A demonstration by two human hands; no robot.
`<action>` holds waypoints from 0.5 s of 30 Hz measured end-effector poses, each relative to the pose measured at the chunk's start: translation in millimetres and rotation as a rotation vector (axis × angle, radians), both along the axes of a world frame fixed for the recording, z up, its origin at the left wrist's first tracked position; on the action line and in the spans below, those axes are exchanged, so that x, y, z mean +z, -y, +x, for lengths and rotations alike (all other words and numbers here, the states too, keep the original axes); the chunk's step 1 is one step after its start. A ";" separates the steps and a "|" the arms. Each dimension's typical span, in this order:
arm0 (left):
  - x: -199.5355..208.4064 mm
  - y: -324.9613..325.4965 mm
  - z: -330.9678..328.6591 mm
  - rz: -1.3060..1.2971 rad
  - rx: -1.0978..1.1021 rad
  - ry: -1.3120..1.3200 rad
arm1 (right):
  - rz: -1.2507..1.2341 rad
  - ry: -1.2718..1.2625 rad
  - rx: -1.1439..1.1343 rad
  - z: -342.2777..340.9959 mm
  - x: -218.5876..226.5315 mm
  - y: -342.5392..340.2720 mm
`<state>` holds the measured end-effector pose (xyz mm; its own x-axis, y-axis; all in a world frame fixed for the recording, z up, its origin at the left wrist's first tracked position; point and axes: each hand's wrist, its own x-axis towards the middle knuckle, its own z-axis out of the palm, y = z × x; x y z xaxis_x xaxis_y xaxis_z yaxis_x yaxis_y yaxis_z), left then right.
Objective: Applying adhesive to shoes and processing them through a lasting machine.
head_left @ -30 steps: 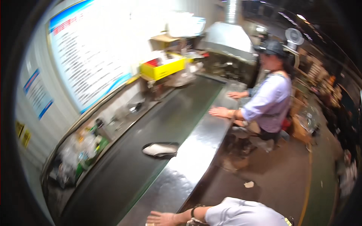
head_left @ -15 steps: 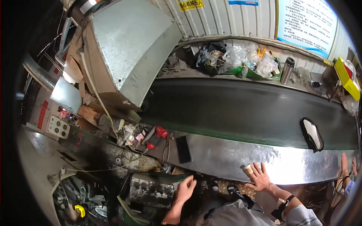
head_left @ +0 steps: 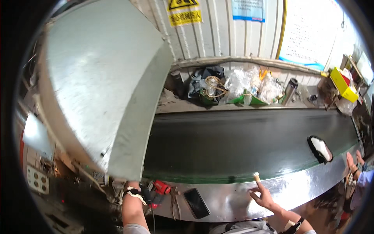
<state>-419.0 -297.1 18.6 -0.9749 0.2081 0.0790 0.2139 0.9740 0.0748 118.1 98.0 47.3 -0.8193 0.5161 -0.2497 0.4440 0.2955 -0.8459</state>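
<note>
My left hand [head_left: 133, 184] reaches in at the near lower corner of the large grey metal hood [head_left: 103, 78]. The hood hides its fingers; only the wrist and forearm show. My right hand [head_left: 263, 196] holds nothing above the shiny metal ledge [head_left: 233, 199], with one wrapped fingertip stretched toward the dark conveyor belt [head_left: 218, 146]. Its thumb stands out to the left and the fingers behind are partly hidden. A black shoe upper with a white lining [head_left: 320, 149] lies at the belt's right end. Between my hands a black phone [head_left: 196, 203] rests on the ledge.
Beside my left wrist are a red tool [head_left: 161, 187] and pliers [head_left: 175, 203]. Plastic bags [head_left: 238, 81], a steel flask [head_left: 290, 91] and a yellow box [head_left: 344, 85] line the shelf behind the belt. Another person's hands [head_left: 351, 161] are at the right end.
My left hand has moved forward and left, under the hood's edge. My right hand has lifted from flat on the ledge to pointing. The view has shifted, and the hood looks larger.
</note>
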 end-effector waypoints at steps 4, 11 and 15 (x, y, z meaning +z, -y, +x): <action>28.4 -36.1 -67.6 -0.193 -0.096 0.093 | -0.502 -0.124 -0.024 -118.9 9.5 12.6; 25.0 -122.9 -86.9 0.487 -0.372 0.712 | -1.126 -0.025 -0.365 -281.2 8.1 28.3; -18.1 54.9 -207.0 0.002 0.027 -0.321 | -1.421 -0.113 -0.383 -281.4 1.1 49.2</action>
